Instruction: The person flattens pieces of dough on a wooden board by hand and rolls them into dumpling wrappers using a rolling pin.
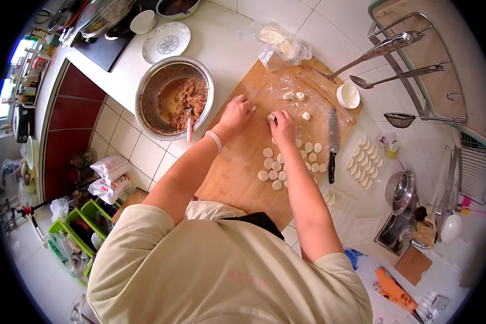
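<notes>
- White bench (119, 70) bears a steel bowl (150, 102) of brown mince (193, 96)
- Left hand (237, 112) curls over the wooden board (227, 173), dough bit (252, 108) at its fingertips, grip unclear
- Right hand (281, 125) pinches a dough piece (271, 116), dough rounds (268, 152) beside its forearm, knife (333, 141) further right

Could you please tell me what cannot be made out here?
All in the head view:
Left hand: its palm side faces down, hidden.
Right hand: its fingers cover part of the pale piece at their tips.
Pink-handled utensil: its far end is buried in the filling.
Top bowl: cut off by the picture's edge.
Shirt print: too faint to read.
</notes>
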Motion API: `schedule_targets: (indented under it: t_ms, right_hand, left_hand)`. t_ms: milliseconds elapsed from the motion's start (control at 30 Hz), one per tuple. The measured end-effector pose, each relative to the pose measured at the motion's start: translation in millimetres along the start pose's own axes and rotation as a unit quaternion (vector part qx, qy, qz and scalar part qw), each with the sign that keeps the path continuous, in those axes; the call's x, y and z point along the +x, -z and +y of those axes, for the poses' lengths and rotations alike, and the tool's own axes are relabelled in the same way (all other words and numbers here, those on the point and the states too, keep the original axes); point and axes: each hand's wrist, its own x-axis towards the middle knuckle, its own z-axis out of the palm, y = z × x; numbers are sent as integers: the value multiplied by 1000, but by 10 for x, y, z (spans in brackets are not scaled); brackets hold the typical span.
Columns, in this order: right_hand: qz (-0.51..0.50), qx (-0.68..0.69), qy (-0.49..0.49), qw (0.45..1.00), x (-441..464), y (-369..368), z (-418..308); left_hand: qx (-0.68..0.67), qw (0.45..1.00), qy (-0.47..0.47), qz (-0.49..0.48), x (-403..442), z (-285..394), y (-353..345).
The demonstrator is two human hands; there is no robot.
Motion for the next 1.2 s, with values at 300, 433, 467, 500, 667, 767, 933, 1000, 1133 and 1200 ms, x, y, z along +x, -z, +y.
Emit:
schedule_targets:
  t_ms: [300,433,467,500,667,767,933,1000,1133,1200]
  right_hand:
    - [20,-26,-36,999,55,-49,-146]
    - [34,-13,-67,997,67,-73,-178]
    - [18,-27,-71,997,81,-88,-165]
    - [3,-41,-74,996,91,-97,-156]
    - [17,-80,-50,995,175,-48,-294]
    - [44,-134,-12,990,295,-291,-189]
    - [-6,-229,-6,973,295,-422,-136]
    - [-12,-248,-22,968,335,-415,-141]
    - [0,-284,-6,959,261,-362,-167]
    - [34,-193,25,980,213,-288,-175]
  left_hand:
    - [26,999,-7,-19,76,-10,-182]
    - [32,998,55,8,37,78,-192]
    - [33,997,64,-3,36,88,-190]
    - [34,997,73,-13,30,77,-209]
    - [14,999,39,32,11,80,-224]
    - [60,996,10,66,155,150,-301]
    - [161,987,4,-19,202,61,-411]
    - [168,985,1,-29,270,46,-407]
    - [186,982,10,-30,209,104,-398]
    - [139,990,-7,25,215,87,-409]
